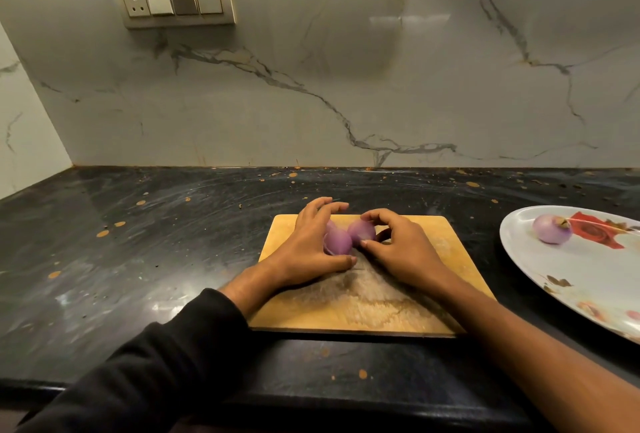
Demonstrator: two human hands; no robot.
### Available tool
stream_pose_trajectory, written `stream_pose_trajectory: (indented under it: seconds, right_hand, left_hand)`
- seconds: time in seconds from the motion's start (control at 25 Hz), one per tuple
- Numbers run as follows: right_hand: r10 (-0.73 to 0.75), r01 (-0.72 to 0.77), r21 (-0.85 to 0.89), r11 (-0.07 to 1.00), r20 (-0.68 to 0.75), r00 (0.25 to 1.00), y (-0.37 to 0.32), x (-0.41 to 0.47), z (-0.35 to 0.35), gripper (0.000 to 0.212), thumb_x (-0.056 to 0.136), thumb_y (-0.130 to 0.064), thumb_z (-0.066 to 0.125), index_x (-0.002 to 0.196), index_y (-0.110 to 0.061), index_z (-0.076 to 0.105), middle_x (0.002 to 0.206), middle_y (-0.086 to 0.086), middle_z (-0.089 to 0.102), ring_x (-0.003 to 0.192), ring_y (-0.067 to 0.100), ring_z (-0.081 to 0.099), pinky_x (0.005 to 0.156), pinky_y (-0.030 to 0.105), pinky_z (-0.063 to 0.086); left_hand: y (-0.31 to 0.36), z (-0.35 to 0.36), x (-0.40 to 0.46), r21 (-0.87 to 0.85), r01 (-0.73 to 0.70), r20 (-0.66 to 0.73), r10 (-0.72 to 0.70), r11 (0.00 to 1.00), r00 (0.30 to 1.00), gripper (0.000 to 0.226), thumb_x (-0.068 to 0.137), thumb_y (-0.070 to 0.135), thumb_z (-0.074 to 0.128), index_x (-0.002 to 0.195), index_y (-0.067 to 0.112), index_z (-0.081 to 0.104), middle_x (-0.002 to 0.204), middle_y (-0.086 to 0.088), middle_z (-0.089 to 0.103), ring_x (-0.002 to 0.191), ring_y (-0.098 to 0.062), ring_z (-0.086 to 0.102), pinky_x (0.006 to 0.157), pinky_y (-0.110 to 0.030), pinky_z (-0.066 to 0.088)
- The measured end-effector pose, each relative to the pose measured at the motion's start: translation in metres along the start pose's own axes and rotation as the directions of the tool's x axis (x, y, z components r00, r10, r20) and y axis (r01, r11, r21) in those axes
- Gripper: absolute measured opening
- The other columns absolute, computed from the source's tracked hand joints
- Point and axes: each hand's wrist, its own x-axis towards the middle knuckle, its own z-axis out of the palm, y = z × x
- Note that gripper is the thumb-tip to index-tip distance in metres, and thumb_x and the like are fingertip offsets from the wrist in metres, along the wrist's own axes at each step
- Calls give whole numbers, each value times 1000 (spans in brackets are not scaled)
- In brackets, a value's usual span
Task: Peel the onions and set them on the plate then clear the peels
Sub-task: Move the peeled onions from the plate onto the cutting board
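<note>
Here the left hand (311,242) and right hand (398,245) cup two purple onions (349,237) on the wooden board (363,301), fingers curled loosely around them, while one peeled onion (550,229) sits on the plate (588,280).

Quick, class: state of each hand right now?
Left hand: cupped around an onion on the board.
Right hand: fingers curled on the other onion.

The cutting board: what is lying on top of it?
Two purple onions lie on the cutting board, cupped by the left hand and right hand. Anything under the palms is hidden.
</note>
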Motion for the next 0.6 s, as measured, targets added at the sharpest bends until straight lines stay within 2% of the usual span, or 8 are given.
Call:
stream_pose_trajectory:
  seconds: [0.08,0.16,0.2,0.28,0.36,0.48,0.6]
  right_hand:
    - [3,-3,10,1000,-19,1000,0,0,0,37,87,-21,77,120,-25,63,113,-7,65,88,5,64,67,15,50]
    - [5,-5,14,1000,-37,999,0,-1,0,35,85,-22,78,117,-26,63,110,-8,65,87,5,64,64,14,49]
    - [5,-4,12,1000,-45,999,0,0,1,35,85,-23,79,116,-26,63,110,-8,65,87,4,64,63,13,48]
    - [2,-2,2,1000,-43,999,1,0,1,36,86,-23,78,119,-25,63,112,-8,65,89,4,64,64,12,46]
    - [-15,15,-27,1000,-13,1000,2,1,2,42,88,-22,76,127,-24,61,119,-5,65,94,7,64,68,12,46]
    - [-24,26,-65,998,21,999,1,1,1,50,88,-20,75,135,-23,56,126,-2,62,102,11,62,80,18,52]
    - [-13,14,-67,998,15,1000,2,1,0,54,88,-21,75,137,-23,55,128,-2,62,106,11,62,84,20,53]
  left_hand:
    - [-3,1,2,45,-17,-54,19,999,998,67,78,41,80,136,30,49,142,7,37,133,-11,32,113,-37,36]
    - [-3,0,5,23,8,-37,-7,1000,999,49,80,33,77,125,26,58,135,6,40,129,-11,35,111,-38,39]
    - [-3,-1,5,0,19,-5,-19,1000,1000,50,77,28,75,124,25,56,136,5,37,130,-12,35,110,-38,41]
    - [-4,0,6,-40,13,64,-11,999,998,67,71,26,72,133,25,45,141,5,32,132,-12,36,109,-36,44]
    - [-6,3,7,-35,-2,56,4,999,998,79,73,29,75,141,28,36,144,7,30,132,-13,37,109,-36,44]
    - [-11,5,8,17,-14,0,14,1000,1000,79,76,43,80,141,34,36,143,11,30,131,-11,39,108,-35,45]
    - [-12,5,9,2,-10,19,10,1000,1000,80,76,43,82,141,33,37,142,9,29,129,-9,41,107,-29,46]
